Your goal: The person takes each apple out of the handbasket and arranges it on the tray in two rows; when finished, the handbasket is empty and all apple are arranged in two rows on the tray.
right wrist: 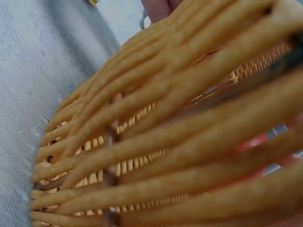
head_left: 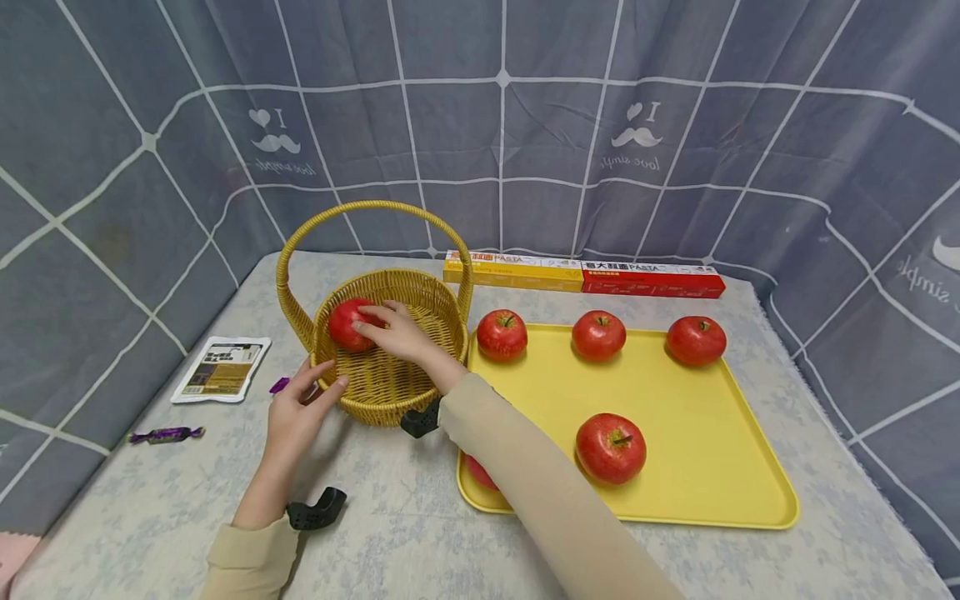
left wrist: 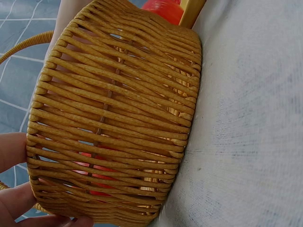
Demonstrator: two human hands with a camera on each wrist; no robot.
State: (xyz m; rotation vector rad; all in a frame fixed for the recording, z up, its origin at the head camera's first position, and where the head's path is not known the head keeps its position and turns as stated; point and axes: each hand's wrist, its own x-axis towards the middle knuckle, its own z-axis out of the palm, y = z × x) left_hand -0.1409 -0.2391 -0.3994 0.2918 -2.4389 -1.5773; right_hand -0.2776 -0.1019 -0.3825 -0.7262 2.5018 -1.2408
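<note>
A red apple (head_left: 347, 323) lies inside the wicker basket (head_left: 390, 387) at its left side. My right hand (head_left: 369, 320) reaches over the rim and holds this apple, fingers on top and thumb at its front. My left hand (head_left: 318, 379) is open at the basket's near-left wall, with the thumb against the weave. In the left wrist view the basket wall (left wrist: 113, 118) fills the frame, my fingers (left wrist: 12, 151) touch its left edge, and red shows through the weave. The right wrist view shows only blurred basket weave (right wrist: 165, 142).
A yellow tray (head_left: 705, 467) right of the basket holds several red apples, such as one near the front (head_left: 611, 447); another (head_left: 480, 473) is half hidden under my right forearm. Pasta boxes (head_left: 585, 275) lie along the back. A packet (head_left: 221, 369) and purple candies (head_left: 167, 434) lie at left.
</note>
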